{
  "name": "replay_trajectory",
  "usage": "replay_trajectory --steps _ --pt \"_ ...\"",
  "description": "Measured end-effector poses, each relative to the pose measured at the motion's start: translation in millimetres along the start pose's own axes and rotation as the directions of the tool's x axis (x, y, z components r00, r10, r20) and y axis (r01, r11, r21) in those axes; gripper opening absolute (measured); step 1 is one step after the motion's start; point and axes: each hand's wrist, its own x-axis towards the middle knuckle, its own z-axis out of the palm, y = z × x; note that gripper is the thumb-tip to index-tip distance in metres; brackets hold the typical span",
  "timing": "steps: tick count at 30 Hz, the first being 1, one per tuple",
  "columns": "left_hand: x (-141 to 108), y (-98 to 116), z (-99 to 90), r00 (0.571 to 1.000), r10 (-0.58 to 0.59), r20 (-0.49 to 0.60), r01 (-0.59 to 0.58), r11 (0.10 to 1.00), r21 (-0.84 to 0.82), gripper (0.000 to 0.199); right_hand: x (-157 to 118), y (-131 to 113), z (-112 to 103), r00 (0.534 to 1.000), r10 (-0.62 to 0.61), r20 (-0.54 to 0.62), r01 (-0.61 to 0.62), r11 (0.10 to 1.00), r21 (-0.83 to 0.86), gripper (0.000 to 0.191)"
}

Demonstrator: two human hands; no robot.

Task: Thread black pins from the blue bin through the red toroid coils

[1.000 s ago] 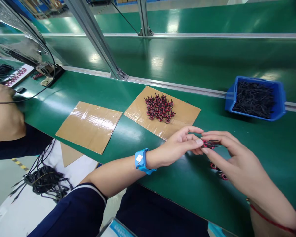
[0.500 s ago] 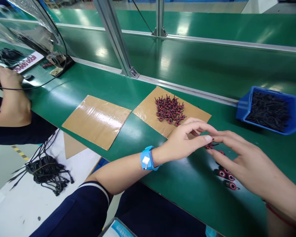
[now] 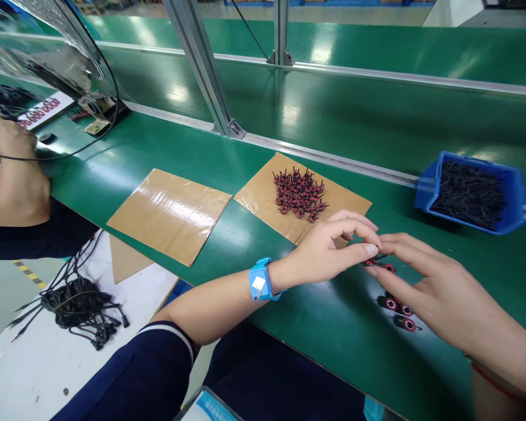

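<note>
My left hand (image 3: pixel 328 248), with a blue wrist strap (image 3: pixel 259 280), is closed in a pinch at a small red-and-black toroidal coil (image 3: pixel 370 263). From the other side, my right hand (image 3: pixel 433 286) has its thumb and forefinger closed on the same coil, and a short black piece shows between the fingertips. Fingers partly hide it. Just under the right hand, several similar coils (image 3: pixel 405 323) lie on the green tabletop (image 3: pixel 324 345). Left of the hands, a cluster of these coils (image 3: pixel 298 196) with upright black ends rests on a cardboard sheet (image 3: pixel 258 193).
A blue bin (image 3: pixel 425 190) of short black tubes (image 3: pixel 471 196) stands at the right. Another cardboard sheet (image 3: pixel 170 216) lies left. Bundled black cables (image 3: pixel 81 307) rest on a white surface below. At far left is a co-worker's arm (image 3: pixel 20 175); a metal post (image 3: pixel 201 70) rises behind.
Both hands stay together at nearly the same place, with small finger shifts around the coil. The view has shifted slightly.
</note>
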Motion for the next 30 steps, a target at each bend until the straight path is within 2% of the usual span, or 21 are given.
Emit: replay_trajectory --steps 7,10,12,13,15,17,19,21,23,25,28,30 --pt "1.1 -0.1 2.9 0.997 -0.053 -0.053 0.051 0.998 -0.035 0.011 2.8 -3.1 -1.6 0.992 0.125 0.005 -0.125 0.991 0.056 0.023" --pt "0.1 0.1 4.2 0.971 -0.081 -0.224 0.077 0.997 -0.028 0.021 13.3 5.7 -0.3 0.982 0.190 0.013 -0.190 0.979 0.069 0.027" --pt "-2.0 0.8 5.4 0.943 -0.026 -0.331 0.039 0.999 0.034 0.022 28.4 17.8 4.9 0.981 0.196 -0.001 -0.196 0.978 0.066 0.029" --pt "-3.6 1.1 6.4 0.940 0.028 -0.340 0.001 0.996 0.085 0.020 38.3 24.9 9.0 0.980 0.197 -0.008 -0.196 0.979 0.047 0.029" --pt "-7.7 -0.2 10.0 0.960 0.148 -0.237 -0.102 0.976 0.193 0.016 60.9 39.0 19.3 0.977 0.211 -0.015 -0.211 0.977 -0.014 0.029" --pt "-12.1 -5.9 15.8 0.974 0.228 0.011 -0.220 0.923 0.317 0.017 83.6 50.4 30.7 0.973 0.232 -0.021 -0.233 0.971 -0.063 0.028" --pt "-15.1 -16.6 22.4 0.936 0.208 0.283 -0.325 0.819 0.473 0.021 102.7 57.5 41.6 0.971 0.235 -0.032 -0.237 0.968 -0.084 0.029" --pt "-15.8 -29.5 27.1 0.898 0.103 0.428 -0.378 0.679 0.630 0.021 116.6 61.0 51.2 0.973 0.226 -0.035 -0.228 0.970 -0.086 0.031" --pt "-14.0 -40.0 28.0 0.892 -0.001 0.451 -0.373 0.561 0.739 0.026 125.4 62.9 59.3 0.977 0.211 -0.031 -0.213 0.975 -0.060 0.033" --pt "-10.6 -44.9 25.2 0.899 -0.071 0.431 -0.345 0.491 0.800 0.031 129.3 65.7 64.8 0.982 0.189 -0.009 -0.190 0.982 -0.005 0.035" --pt "-5.5 -43.0 19.0 0.905 -0.109 0.411 -0.323 0.453 0.831 0.035 123.6 73.5 62.5 0.988 0.150 0.027 -0.151 0.985 0.086 0.040" --pt "-3.2 -38.4 17.4 0.904 -0.116 0.412 -0.321 0.451 0.833 0.037 112.4 79.2 51.1 0.991 0.132 0.018 -0.133 0.985 0.113 0.041"
